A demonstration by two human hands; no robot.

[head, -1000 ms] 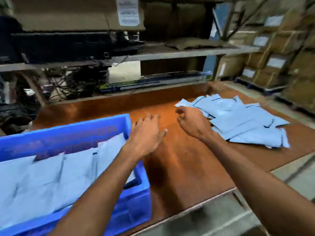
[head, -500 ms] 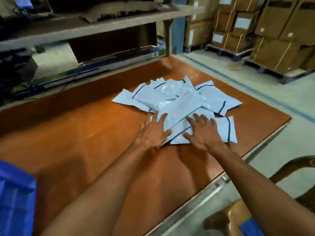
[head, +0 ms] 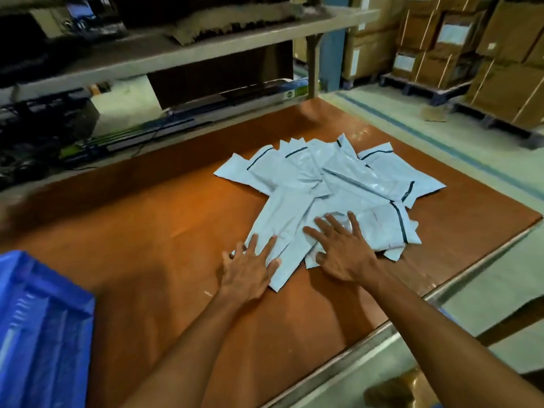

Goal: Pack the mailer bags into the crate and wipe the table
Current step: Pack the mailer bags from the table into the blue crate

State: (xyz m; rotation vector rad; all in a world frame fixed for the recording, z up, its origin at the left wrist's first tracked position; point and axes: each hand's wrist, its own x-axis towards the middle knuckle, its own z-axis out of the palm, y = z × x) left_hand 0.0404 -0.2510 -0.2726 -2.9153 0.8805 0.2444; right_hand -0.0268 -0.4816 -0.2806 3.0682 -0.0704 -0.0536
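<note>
Both the left hand (head: 250, 267) and right hand (head: 343, 250) are pressing flat, fingers spread, on the mailer bags (head: 329, 187), gathering them; next, gripping a stack for the blue crate (head: 44, 325) left of them.

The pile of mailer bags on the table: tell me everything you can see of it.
The pile of mailer bags is loose, overlapping pale blue-grey glossy plastic envelopes with dark strips near their ends, lying flat and crinkled on the orange-brown table. The left hand and the right hand press spread fingers on its near edge.
</note>
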